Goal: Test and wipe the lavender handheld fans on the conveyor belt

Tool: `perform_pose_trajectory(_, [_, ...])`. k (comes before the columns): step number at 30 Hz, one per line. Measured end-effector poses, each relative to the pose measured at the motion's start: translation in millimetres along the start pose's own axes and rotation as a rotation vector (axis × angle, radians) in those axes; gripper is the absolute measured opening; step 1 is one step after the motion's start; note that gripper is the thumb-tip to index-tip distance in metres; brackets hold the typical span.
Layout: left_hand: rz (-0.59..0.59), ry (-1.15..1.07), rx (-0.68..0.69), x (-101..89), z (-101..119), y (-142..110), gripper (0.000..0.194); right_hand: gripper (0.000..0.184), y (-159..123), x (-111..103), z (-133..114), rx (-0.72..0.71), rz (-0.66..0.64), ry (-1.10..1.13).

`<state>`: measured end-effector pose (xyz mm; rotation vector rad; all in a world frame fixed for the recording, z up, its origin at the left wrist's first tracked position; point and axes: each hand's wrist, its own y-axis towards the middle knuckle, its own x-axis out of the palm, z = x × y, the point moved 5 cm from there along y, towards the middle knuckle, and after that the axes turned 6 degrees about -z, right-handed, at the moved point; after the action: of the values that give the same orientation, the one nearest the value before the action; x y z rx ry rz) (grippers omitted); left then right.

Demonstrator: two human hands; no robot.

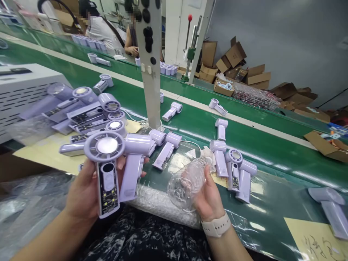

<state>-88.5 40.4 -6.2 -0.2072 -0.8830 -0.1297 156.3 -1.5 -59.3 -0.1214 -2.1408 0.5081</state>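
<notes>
Two lilac handheld fans are in my left hand (83, 188). The front handheld fan (104, 145) stands upright with its round grille toward me and circuit parts showing in its handle. Tilted beside it is the second handheld fan (133, 166), partly behind the first. My right hand (208, 194) is closed round a clear plastic cover (185, 183), transparent and rounded at its left end. Just right of that hand several more lilac fans (233, 170) lie on the green surface. Two others (167, 150) lie between my hands.
A pile of lilac fans (89, 105) lies at left by a white perforated box (29, 90). Behind the metal post (152, 83) runs a green conveyor (190, 105) carrying several fans. Bubble wrap (163, 206) is close to my lap. Two people (102, 32) sit across the line.
</notes>
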Motion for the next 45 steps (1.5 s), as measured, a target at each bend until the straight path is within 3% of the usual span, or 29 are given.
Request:
perform_pose_trajectory(3, [-0.005, 0.105, 0.072, -7.3, 8.1, 1.5, 0.048, 0.048, 8.1, 22.4, -11.3, -0.067, -0.037, -0.158])
perform_pose_trajectory(6, [-0.042, 0.101, 0.109, -13.7, 16.8, -1.5, 0.044, 0.054, 36.8, 66.7, -32.9, -0.127, -0.106, -0.396])
perform_pose_trajectory(8, [-0.053, 0.088, 0.144, -18.9, 25.1, -6.9, 0.042, 0.058, 64.7, 108.5, -51.6, -0.278, -0.173, -0.600])
perform_pose_trajectory(11, [0.005, 0.070, 0.197, -28.7, 37.1, -18.3, 0.042, 0.065, 103.4, 178.5, -63.6, -0.629, -0.271, -0.974])
perform_pose_trajectory(13, [0.065, 0.059, 0.199, -33.6, 40.1, -25.2, 0.044, 0.074, 126.3, 211.6, -50.2, -0.741, -0.210, -1.226])
perform_pose_trajectory(17, [0.070, 0.036, 0.152, -31.5, 33.9, -32.1, 0.041, 0.076, 159.4, 237.0, 5.1, -0.661, -0.162, -1.664])
perform_pose_trajectory(19, [0.036, 0.019, 0.124, -27.6, 28.8, -32.6, 0.039, 0.069, 163.0, 231.8, 19.6, -0.611, -0.209, -1.746])
perform_pose_trajectory(22, [0.015, 0.004, 0.102, -24.5, 24.4, -30.0, 0.037, 0.060, 141.1, 203.4, 0.6, -0.625, -0.251, -1.814])
perform_pose_trajectory(24, [-0.010, 0.006, 0.066, -22.7, 20.6, -24.2, 0.037, 0.047, 106.7, 169.5, -33.4, -0.716, -0.215, -1.860])
perform_pose_trajectory(26, [-0.082, -0.006, 0.018, -17.1, 13.2, -15.3, 0.038, 0.019, 66.0, 122.4, -71.5, -0.810, -0.055, -1.895])
perform_pose_trajectory(28, [-0.193, -0.044, -0.026, -5.7, 1.7, -5.7, 0.038, 0.018, 30.4, 71.1, -99.3, -0.868, 0.125, -1.920])
perform_pose_trajectory(30, [-0.286, -0.087, -0.085, 9.7, -13.9, 1.9, 0.038, 0.020, 7.6, 31.1, -107.7, -0.895, 0.209, -2.054])
perform_pose_trajectory(32, [-0.349, -0.119, -0.154, 27.6, -31.3, 5.5, 0.040, 0.023, -7.1, 11.6, -105.1, -0.939, 0.257, -2.146])
perform_pose_trajectory(34, [-0.382, -0.136, -0.200, 45.3, -46.5, 4.7, 0.043, 0.022, -21.5, 13.8, -101.0, -0.999, 0.293, -2.052])
perform_pose_trajectory(36, [-0.410, -0.139, -0.236, 60.7, -58.9, -0.1, 0.044, 0.017, -37.2, 28.9, -98.0, -1.031, 0.278, -1.766])
perform_pose_trajectory(41, [-0.489, -0.046, -0.430, 73.2, -86.4, -18.1, 0.058, 0.005, -52.2, 59.9, -74.6, -0.912, -0.085, -1.094])
perform_pose_trajectory(43, [-0.504, 0.025, -0.470, 67.0, -94.6, -22.1, 0.057, 0.024, -46.7, 56.0, -60.3, -0.766, -0.194, -0.918])
perform_pose_trajectory(45, [-0.497, 0.088, -0.497, 58.7, -101.6, -24.2, 0.054, 0.040, -41.4, 49.2, -46.9, -0.638, -0.207, -0.862])
